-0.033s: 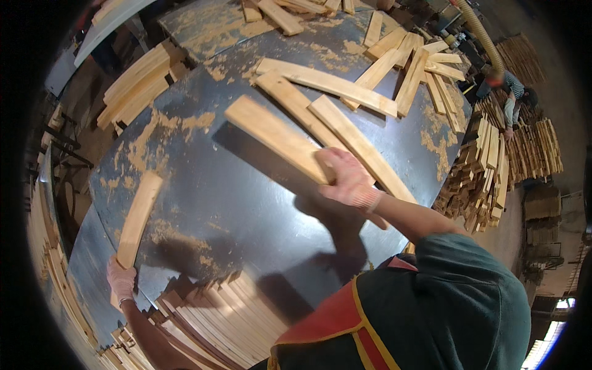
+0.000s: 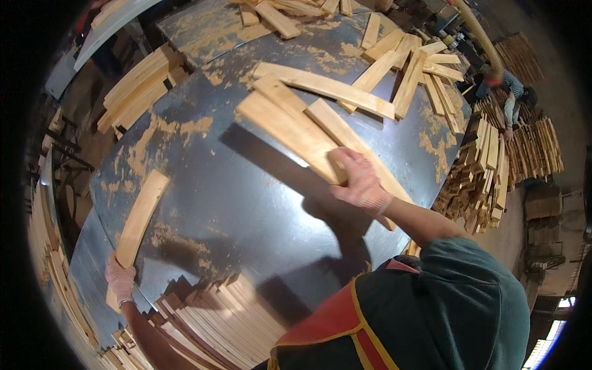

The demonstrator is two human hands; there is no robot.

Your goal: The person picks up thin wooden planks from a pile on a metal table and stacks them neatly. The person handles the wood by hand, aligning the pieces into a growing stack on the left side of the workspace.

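Observation:
My right hand (image 2: 364,184), in a pale pinkish work glove, is closed around the near end of a long wooden board (image 2: 280,129). This board is raised off the dark metal tabletop (image 2: 203,191) and casts a long shadow on it. Close to it lie two loose boards, one partly hidden under the raised one and another board (image 2: 351,139) just right of it. At the left, my gloved left hand (image 2: 120,276) grips the lower end of a shorter wooden board (image 2: 142,213), whose far end points away from me.
Near me stands a row of wooden slats (image 2: 228,314) packed side by side. More loose boards (image 2: 401,68) lie heaped at the far right, amid sawdust (image 2: 151,132). Stacked timber (image 2: 484,166) stands beyond the table, where another person (image 2: 513,102) bends over. A hose (image 2: 478,31) hangs there.
My right hand has shifted slightly right and nearer with its board, whose far end now overlaps the board behind. The left hand and its board have barely moved.

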